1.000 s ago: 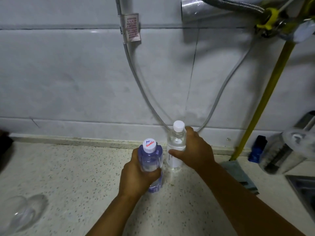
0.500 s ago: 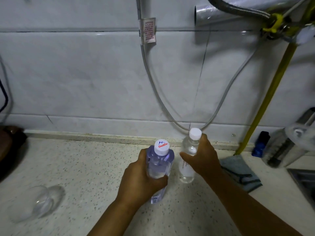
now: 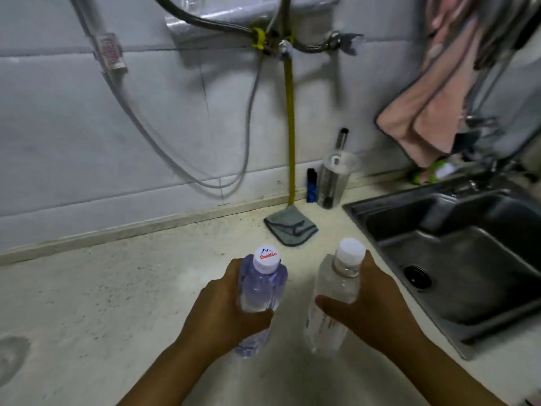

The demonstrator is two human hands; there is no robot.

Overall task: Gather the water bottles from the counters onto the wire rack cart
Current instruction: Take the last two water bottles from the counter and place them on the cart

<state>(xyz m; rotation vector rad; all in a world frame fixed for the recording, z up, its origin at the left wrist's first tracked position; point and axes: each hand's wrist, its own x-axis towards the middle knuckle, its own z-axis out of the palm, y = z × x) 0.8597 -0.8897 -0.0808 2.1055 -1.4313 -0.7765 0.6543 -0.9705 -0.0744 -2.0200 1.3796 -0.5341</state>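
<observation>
My left hand (image 3: 225,315) grips a purple-tinted water bottle (image 3: 262,285) with a white printed cap, held upright above the speckled counter (image 3: 102,303). My right hand (image 3: 371,309) grips a clear water bottle (image 3: 336,285) with a plain white cap and a label low on its side. Both bottles are lifted off the counter, side by side and a small gap apart. The wire rack cart is not in view.
A steel sink (image 3: 456,253) lies to the right. A folded grey cloth (image 3: 291,225) sits by the wall, with a blue object (image 3: 311,186) and a clear dispenser bottle (image 3: 333,177) behind it. Hoses and a yellow pipe (image 3: 290,118) run down the wall. Pink towels (image 3: 433,106) hang upper right.
Both hands have lifted the bottles off the counter and drawn them toward me. The view has swung right, bringing the sink and towels into sight.
</observation>
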